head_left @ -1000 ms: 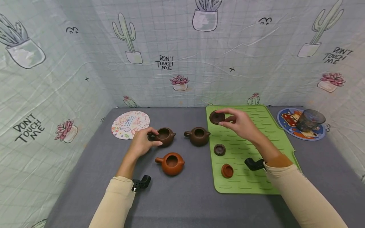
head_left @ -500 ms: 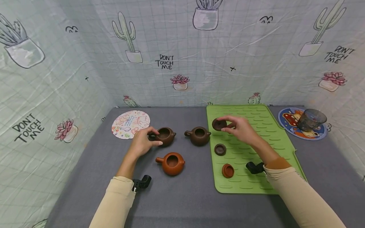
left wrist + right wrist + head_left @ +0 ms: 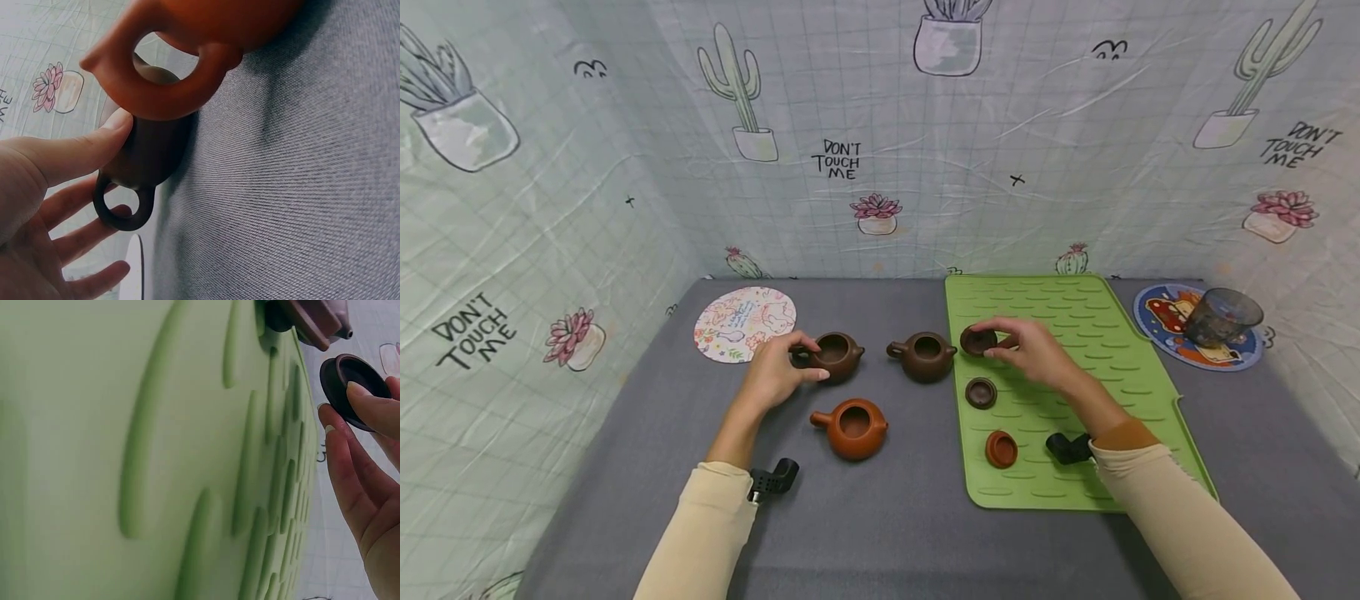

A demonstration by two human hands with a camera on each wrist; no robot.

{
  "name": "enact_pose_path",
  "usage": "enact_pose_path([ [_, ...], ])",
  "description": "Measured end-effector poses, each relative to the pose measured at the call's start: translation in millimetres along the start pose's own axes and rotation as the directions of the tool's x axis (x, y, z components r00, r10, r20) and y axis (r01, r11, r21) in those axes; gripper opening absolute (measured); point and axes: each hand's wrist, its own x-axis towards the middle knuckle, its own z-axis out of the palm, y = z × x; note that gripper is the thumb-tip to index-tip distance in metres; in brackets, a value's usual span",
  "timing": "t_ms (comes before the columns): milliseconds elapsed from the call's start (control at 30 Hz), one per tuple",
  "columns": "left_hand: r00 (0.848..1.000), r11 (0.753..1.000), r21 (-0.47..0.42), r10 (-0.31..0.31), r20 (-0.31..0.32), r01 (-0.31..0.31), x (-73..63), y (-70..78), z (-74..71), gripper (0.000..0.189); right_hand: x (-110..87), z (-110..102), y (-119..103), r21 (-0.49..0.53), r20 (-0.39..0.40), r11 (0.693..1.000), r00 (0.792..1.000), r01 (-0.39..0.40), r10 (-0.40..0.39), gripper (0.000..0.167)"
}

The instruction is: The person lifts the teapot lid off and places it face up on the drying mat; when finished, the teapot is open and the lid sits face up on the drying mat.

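Observation:
At the left, my left hand [image 3: 777, 369] holds a dark brown teapot [image 3: 837, 358] without a lid, thumb on its near side. The left wrist view shows the thumb against that pot's body, with the other fingers spread behind its handle [image 3: 123, 209]. Over the far left part of the green mat, my right hand [image 3: 1030, 354] pinches a dark brown lid [image 3: 357, 387] between thumb and fingers, its hollow side showing. Between the hands stands a second brown lidless teapot [image 3: 925, 358]. Nearer me is an orange-brown lidless teapot [image 3: 857, 429].
On the green ridged mat [image 3: 1075, 308] lie a small brown lid [image 3: 981, 393] and an orange-brown lid [image 3: 1002, 449], both hollow side up. A pink patterned round mat [image 3: 741, 321] lies back left. A tilted dark glass [image 3: 1222, 318] rests on a blue coaster [image 3: 1206, 354] at right.
My right hand has brought the lid down and toward me, a little nearer the small brown lid. My left hand keeps its place on the teapot.

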Motion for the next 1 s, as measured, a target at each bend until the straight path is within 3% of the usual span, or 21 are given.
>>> enact_pose_path([
  [667,1.0,1.0,-0.001,-0.009,0.003,0.009,-0.9,3.2,-0.2,0.037,1.3,7,11,-0.072,0.055,0.997,0.998,-0.017,0.021,0.045],
  [1000,1.0,1.0,0.011,-0.016,0.004,0.016,-0.3,2.3,-0.4,0.036,11.2,4,5,-0.23,0.082,0.973,0.997,0.005,0.014,0.045],
])
